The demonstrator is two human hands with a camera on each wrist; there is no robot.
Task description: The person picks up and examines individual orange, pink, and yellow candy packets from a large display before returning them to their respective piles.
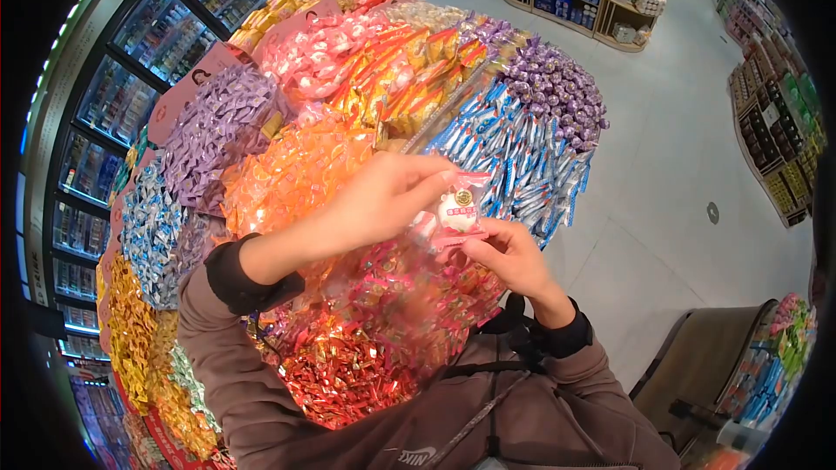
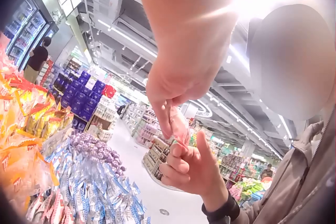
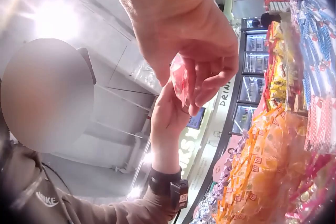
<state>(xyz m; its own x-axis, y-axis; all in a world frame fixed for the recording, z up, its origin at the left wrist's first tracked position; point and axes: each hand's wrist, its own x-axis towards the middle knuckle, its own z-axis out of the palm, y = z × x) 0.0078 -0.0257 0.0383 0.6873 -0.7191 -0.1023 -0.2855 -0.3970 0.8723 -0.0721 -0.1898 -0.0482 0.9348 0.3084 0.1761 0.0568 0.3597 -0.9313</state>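
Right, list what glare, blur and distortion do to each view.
Head view: fridges bowed by the wide lens, black corners, a smear over the pink-wrapped sweets, the held packet fairly sharp; left wrist view: white glare at upper right, a blurred oval over the person's head; right wrist view: glare at upper left, another blurred oval.

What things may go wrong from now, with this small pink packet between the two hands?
The left hand and right hand pinch the pink packet near its edges, so it might slip and drop among the similar pink-red sweets below. If the hands pull apart, the thin wrapper may tear. The left forearm reaches over the display, so its black wristband could perhaps brush some sweets.
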